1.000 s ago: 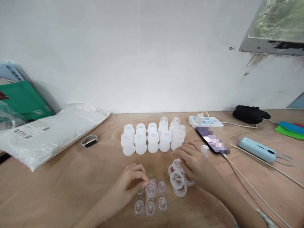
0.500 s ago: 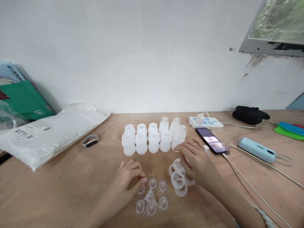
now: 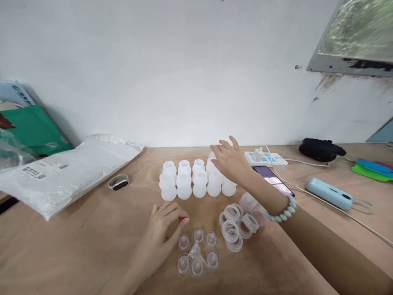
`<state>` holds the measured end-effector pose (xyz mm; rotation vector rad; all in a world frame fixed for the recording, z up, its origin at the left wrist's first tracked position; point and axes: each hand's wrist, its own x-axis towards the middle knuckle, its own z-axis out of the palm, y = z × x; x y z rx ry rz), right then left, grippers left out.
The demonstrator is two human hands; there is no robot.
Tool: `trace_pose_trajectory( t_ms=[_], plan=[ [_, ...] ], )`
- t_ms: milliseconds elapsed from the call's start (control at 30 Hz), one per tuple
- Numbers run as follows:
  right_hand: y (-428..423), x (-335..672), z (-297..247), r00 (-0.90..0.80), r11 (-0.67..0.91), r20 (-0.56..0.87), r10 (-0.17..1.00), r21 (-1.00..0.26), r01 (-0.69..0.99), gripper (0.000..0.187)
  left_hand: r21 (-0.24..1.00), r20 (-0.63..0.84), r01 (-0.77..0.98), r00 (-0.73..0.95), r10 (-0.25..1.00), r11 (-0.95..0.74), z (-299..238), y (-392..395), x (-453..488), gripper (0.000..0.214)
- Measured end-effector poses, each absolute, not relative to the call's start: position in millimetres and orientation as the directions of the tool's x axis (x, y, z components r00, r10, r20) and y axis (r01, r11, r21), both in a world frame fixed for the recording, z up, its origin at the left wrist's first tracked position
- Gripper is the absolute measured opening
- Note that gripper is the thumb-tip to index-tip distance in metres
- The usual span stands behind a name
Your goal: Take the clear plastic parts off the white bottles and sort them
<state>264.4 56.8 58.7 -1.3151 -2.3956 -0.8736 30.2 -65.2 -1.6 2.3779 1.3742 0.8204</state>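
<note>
My left hand (image 3: 167, 227) rests on the table with its fingers loosely curled and thumb tip against the index finger; nothing shows in it. Beside it lie several clear bottle teats (image 3: 183, 264). My right hand (image 3: 227, 159) reaches over the back right of the white baby bottles (image 3: 184, 186), fingers spread. Its thumb and index finger are around a clear dome cap (image 3: 211, 156) on a back-row bottle; contact cannot be made out. The hand hides the other bottles there. Under my right forearm lie white collar rings (image 3: 230, 230) and clear dome caps (image 3: 247, 200).
A white plastic parcel (image 3: 70, 168) and a fitness band (image 3: 119, 182) lie left. To the right are a power strip (image 3: 278, 159), a phone (image 3: 276, 182), a blue power bank (image 3: 328, 192), a black case (image 3: 321, 150) and cables. A wall closes off the back.
My right hand has moved up and away from near the rings to the back right bottles, uncovering the rings and loose dome caps. My left hand has stayed nearly still.
</note>
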Motion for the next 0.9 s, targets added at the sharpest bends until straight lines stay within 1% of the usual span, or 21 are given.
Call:
trace_pose_trajectory(
  t_ms=[133, 233, 300, 367, 400, 467, 533, 600, 633, 667, 733, 800, 900],
  plan=[
    [73, 257, 59, -0.57, 0.424, 0.463, 0.679, 0.386, 0.819, 0.01, 0.477, 0.375, 0.693, 0.397, 0.838, -0.541, -5, -64, 29, 0.026],
    [68, 264, 75, -0.567, 0.422, 0.481, 0.669, 0.382, 0.822, 0.01, 0.462, 0.409, 0.686, 0.398, 0.821, -0.562, -5, -65, 29, 0.024],
    [57, 274, 96, -0.541, 0.414, 0.541, 0.644, 0.349, 0.841, 0.012, 0.459, 0.445, 0.683, 0.377, 0.812, -0.568, -6, -67, 29, 0.02],
    [38, 285, 118, -0.467, 0.446, 0.685, 0.56, 0.226, 0.866, 0.013, 0.478, 0.492, 0.673, 0.327, 0.807, -0.564, -7, -69, 30, 0.015],
    [27, 289, 126, -0.426, 0.482, 0.74, 0.521, 0.156, 0.862, 0.014, 0.498, 0.519, 0.662, 0.29, 0.804, -0.561, -8, -70, 30, 0.02],
    [0, 294, 132, -0.324, 0.54, 0.812, 0.485, 0.013, 0.841, 0.015, 0.534, 0.58, 0.621, 0.223, 0.783, -0.573, -9, -73, 30, 0.042],
    [-27, 293, 120, -0.222, 0.581, 0.823, 0.523, -0.153, 0.8, 0.015, 0.553, 0.644, 0.563, 0.18, 0.744, -0.615, -10, -77, 30, 0.065],
    [-50, 286, 93, -0.173, 0.608, 0.757, 0.63, -0.342, 0.716, 0.018, 0.547, 0.68, 0.504, 0.197, 0.706, -0.668, -11, -80, 30, 0.079],
    [-60, 282, 76, -0.166, 0.603, 0.703, 0.691, -0.436, 0.668, 0.019, 0.537, 0.679, 0.49, 0.233, 0.697, -0.687, -12, -82, 30, 0.08],
    [-68, 277, 60, -0.178, 0.585, 0.631, 0.755, -0.526, 0.618, 0.018, 0.519, 0.664, 0.488, 0.287, 0.69, -0.702, -12, -84, 30, 0.078],
    [-79, 270, 34, -0.193, 0.495, 0.471, 0.861, -0.687, 0.532, 0.017, 0.462, 0.607, 0.517, 0.407, 0.682, -0.72, -12, -86, 31, 0.064],
    [-85, 266, 21, -0.213, 0.401, 0.34, 0.916, -0.793, 0.459, 0.016, 0.414, 0.556, 0.552, 0.476, 0.681, -0.724, -12, -86, 33, 0.051],
    [-87, 264, 20, -0.242, 0.309, 0.228, 0.943, -0.869, 0.387, 0.012, 0.391, 0.534, 0.569, 0.5, 0.682, -0.723, -12, -85, 37, 0.051]
  ],
)
